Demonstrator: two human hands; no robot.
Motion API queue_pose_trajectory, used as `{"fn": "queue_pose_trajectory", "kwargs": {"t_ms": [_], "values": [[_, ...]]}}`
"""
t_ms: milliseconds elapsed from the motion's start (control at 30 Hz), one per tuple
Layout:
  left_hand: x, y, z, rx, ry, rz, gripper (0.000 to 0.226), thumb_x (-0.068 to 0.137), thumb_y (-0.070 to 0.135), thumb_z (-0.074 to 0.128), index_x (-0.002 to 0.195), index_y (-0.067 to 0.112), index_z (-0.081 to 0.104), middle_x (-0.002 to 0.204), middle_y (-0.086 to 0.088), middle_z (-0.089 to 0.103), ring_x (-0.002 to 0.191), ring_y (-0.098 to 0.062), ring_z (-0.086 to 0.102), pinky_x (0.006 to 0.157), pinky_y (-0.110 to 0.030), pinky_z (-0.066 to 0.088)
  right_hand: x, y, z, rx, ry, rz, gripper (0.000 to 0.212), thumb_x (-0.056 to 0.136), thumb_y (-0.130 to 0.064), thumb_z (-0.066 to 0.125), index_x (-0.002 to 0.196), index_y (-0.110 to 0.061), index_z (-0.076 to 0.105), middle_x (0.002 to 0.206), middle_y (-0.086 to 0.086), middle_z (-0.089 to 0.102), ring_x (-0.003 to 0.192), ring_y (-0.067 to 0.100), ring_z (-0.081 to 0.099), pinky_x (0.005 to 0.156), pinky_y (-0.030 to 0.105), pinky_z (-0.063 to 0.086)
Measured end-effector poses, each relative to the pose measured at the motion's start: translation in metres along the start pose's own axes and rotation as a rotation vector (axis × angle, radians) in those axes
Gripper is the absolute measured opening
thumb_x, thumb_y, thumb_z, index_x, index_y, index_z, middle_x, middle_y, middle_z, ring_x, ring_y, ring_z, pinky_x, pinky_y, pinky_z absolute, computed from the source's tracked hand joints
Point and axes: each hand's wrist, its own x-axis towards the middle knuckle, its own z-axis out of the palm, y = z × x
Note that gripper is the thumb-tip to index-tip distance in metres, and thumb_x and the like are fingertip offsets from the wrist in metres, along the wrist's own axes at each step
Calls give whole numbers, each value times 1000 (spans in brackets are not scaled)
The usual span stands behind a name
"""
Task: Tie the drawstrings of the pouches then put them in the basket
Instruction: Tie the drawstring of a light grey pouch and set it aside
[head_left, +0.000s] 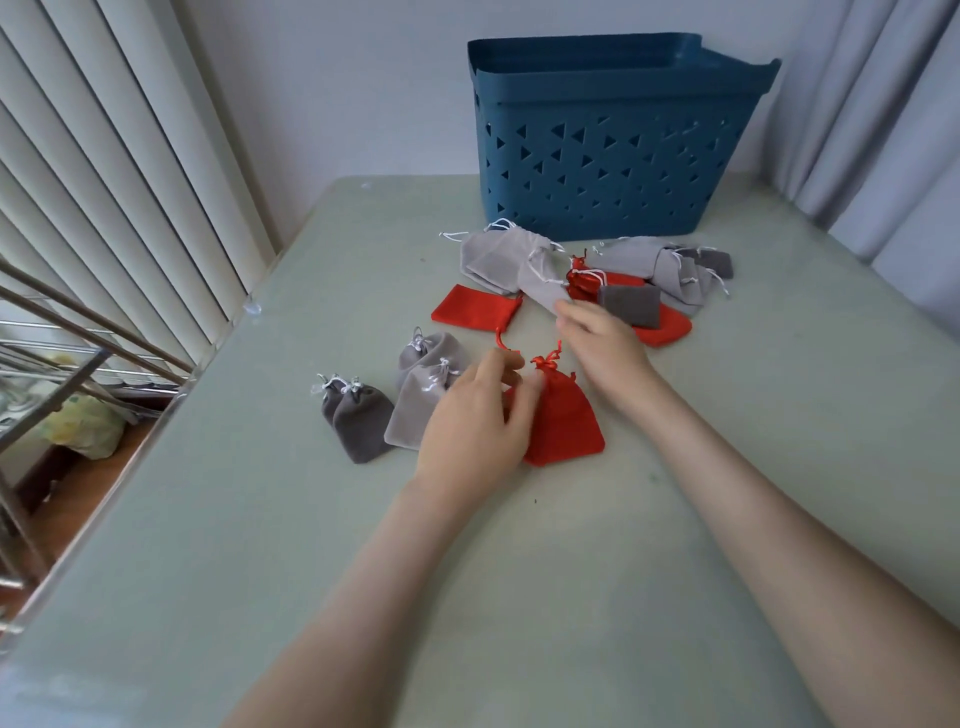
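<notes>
The tall blue plastic basket with triangular cut-outs (613, 156) stands at the far edge of the pale green table (519, 571). It looks rigid and open-topped, so light things can likely just be dropped in. In front of it lies a loose heap of light grey, dark grey and red velvet pouches (498, 254), flat and apparently empty. They should be soft, limp and nearly weightless, and best taken at the gathered neck. Nearer lie two dark grey tied pouches (363, 421) and two light grey tied pouches (415, 415).

The small red velvet pouch (566, 426) lies between the hands, its neck cinched. The left hand (475, 426) lies bent over its left edge; whether it pinches cannot be told. The right hand (605, 345) reaches with relaxed fingers to the heap. The thin red satin drawstring (545, 362) looks slippery.
</notes>
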Motion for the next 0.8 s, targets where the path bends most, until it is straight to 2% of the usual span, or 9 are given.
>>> {"fn": "queue_pose_trajectory", "kwargs": {"t_ms": [100,167,233,367,467,533,600,700,800], "values": [[-5,0,5,121,-159,130,47,86,48,60,123,21,51,112,4,57,104,-15,49,90,-27,38,-7,1,-17,298,213,22,19,91,-8,53,105,-10,66,94,2,66,94,18,64,92,34,48],[-4,-6,10,232,-144,171,52,85,42,64,130,19,49,120,-1,55,107,-22,47,92,-25,32,-11,-2,-29,589,270,69,17,88,2,53,93,-15,57,82,-2,55,76,7,63,82,30,54],[-1,-10,11,266,-84,146,49,86,37,64,128,15,52,120,-4,54,106,-26,46,93,-25,29,-19,-8,-39,815,260,92,26,88,11,49,90,-14,46,85,2,48,78,8,60,76,29,56],[-3,-5,12,195,-57,106,59,78,56,58,125,21,51,125,6,48,109,-17,38,95,-26,22,-47,-19,-49,1102,64,147,41,87,21,41,95,-19,38,91,3,50,79,12,62,72,30,58],[-5,8,4,-212,-121,-6,55,77,71,40,99,24,58,103,11,57,99,-13,45,95,-35,34,-67,-15,-51,1205,-210,139,41,83,21,42,99,-17,42,91,7,56,75,13,65,65,26,57],[-5,17,-6,-591,-160,-168,60,83,74,36,89,20,61,91,11,63,91,-8,55,87,-29,43,-74,-10,-52,1209,-378,117,32,76,13,49,92,-14,44,88,7,57,74,14,63,63,25,55],[-2,20,-11,-851,-155,-312,57,86,65,32,102,22,66,94,11,70,89,-3,63,74,-19,46,-76,-5,-54,1180,-476,98,19,70,3,52,81,-11,46,80,6,54,70,14,56,61,22,51],[2,20,-14,-954,-138,-452,34,92,46,51,99,16,66,88,-2,68,83,-14,62,68,-27,45,-78,-3,-58,1148,-653,85,20,60,-15,69,74,-8,56,70,11,52,64,23,55,60,27,49],[1,18,-12,-940,-135,-416,35,79,27,57,102,1,60,87,-11,61,85,-25,54,72,-37,40,-81,-4,-63,1054,-715,114,23,72,-15,58,94,-8,58,70,16,62,61,32,63,59,31,53]]}}
